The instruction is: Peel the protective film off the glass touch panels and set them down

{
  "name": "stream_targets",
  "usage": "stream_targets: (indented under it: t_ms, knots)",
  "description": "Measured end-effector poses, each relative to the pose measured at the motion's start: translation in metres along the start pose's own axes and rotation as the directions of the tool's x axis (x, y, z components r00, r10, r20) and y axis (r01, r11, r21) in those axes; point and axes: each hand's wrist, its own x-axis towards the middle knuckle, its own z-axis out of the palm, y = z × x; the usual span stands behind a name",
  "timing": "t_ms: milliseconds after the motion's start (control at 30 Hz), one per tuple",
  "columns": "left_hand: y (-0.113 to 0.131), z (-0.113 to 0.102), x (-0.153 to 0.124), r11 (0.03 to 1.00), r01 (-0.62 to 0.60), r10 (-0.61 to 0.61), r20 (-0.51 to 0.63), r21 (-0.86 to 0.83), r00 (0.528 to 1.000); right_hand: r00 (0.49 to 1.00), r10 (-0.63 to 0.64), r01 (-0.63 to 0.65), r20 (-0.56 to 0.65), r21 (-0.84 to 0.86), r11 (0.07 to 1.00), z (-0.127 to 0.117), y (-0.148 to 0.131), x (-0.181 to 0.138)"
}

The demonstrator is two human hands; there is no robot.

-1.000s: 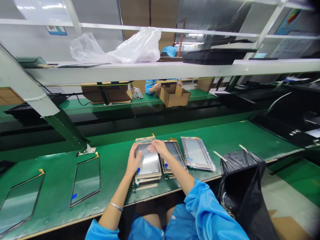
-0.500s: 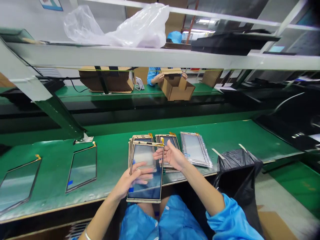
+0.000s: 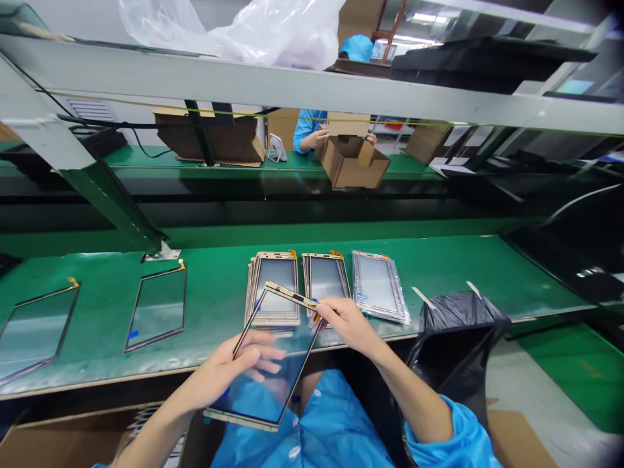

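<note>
My left hand [image 3: 229, 370] holds a gold-framed glass touch panel [image 3: 280, 383] from below, fingers spread under the glass, over my lap in front of the green bench [image 3: 214, 286]. My right hand [image 3: 344, 322] pinches the panel's upper right corner. Just beyond lie a stack of like panels [image 3: 273, 286], a second stack [image 3: 325, 278] and a panel in a clear bag [image 3: 377, 292].
Two dark-framed panels [image 3: 158, 305] [image 3: 34, 331] lie flat at the bench's left. A black bin bag [image 3: 458, 338] hangs at the right edge. Across the line a person in blue handles a cardboard box [image 3: 353, 162]. A metal shelf [image 3: 292, 84] with plastic wrap runs overhead.
I lifted the top panel off the left stack and brought it toward my lap. It now tilts to the right, with my right hand gripping its top corner.
</note>
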Motion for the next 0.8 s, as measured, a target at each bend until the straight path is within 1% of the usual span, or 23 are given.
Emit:
stream_targets:
  t_ms: [67,133,200,233,300,367,433,567,633,667,733,767,800]
  knots:
    - [0.002,-0.003,-0.005,0.995,0.045,-0.048,0.036,0.084,0.998,0.997,-0.029,0.040,0.074,-0.159,0.987,-0.005,-0.004,0.000]
    - [0.002,-0.005,-0.009,0.981,0.089,-0.102,0.064,0.174,0.993,0.993,-0.080,0.099,0.086,-0.243,0.965,-0.008,-0.015,0.004]
    - [0.003,-0.006,-0.011,0.958,0.118,-0.145,0.084,0.261,0.986,0.981,-0.164,0.186,0.102,-0.264,0.946,-0.007,-0.030,0.010]
    - [0.003,-0.006,-0.012,0.945,0.126,-0.159,0.089,0.301,0.983,0.969,-0.206,0.237,0.137,-0.270,0.933,-0.006,-0.037,0.013]
    - [0.004,-0.005,-0.014,0.920,0.127,-0.172,0.090,0.371,0.981,0.932,-0.265,0.333,0.245,-0.295,0.896,-0.003,-0.048,0.018]
    - [0.006,-0.005,-0.016,0.901,0.124,-0.176,0.089,0.415,0.980,0.898,-0.289,0.398,0.331,-0.332,0.855,0.000,-0.054,0.021]
    - [0.007,-0.005,-0.018,0.891,0.132,-0.187,0.086,0.433,0.979,0.881,-0.298,0.431,0.368,-0.359,0.828,0.001,-0.054,0.022]
    - [0.009,-0.004,-0.020,0.892,0.146,-0.202,0.088,0.427,0.975,0.866,-0.349,0.480,0.358,-0.400,0.781,0.003,-0.050,0.020]
    - [0.010,-0.005,-0.019,0.905,0.148,-0.204,0.102,0.399,0.974,0.839,-0.406,0.539,0.362,-0.448,0.714,0.005,-0.046,0.019]
    - [0.010,-0.005,-0.018,0.915,0.148,-0.204,0.113,0.376,0.972,0.816,-0.453,0.578,0.358,-0.483,0.658,0.006,-0.044,0.017]
    - [0.012,-0.007,-0.016,0.940,0.154,-0.205,0.142,0.306,0.968,0.755,-0.569,0.640,0.326,-0.556,0.530,0.009,-0.039,0.014]
    - [0.014,-0.008,-0.015,0.951,0.157,-0.202,0.153,0.265,0.967,0.723,-0.625,0.653,0.293,-0.584,0.482,0.011,-0.037,0.012]
    - [0.015,-0.010,-0.014,0.960,0.159,-0.199,0.160,0.231,0.967,0.700,-0.670,0.655,0.249,-0.598,0.462,0.012,-0.035,0.011]
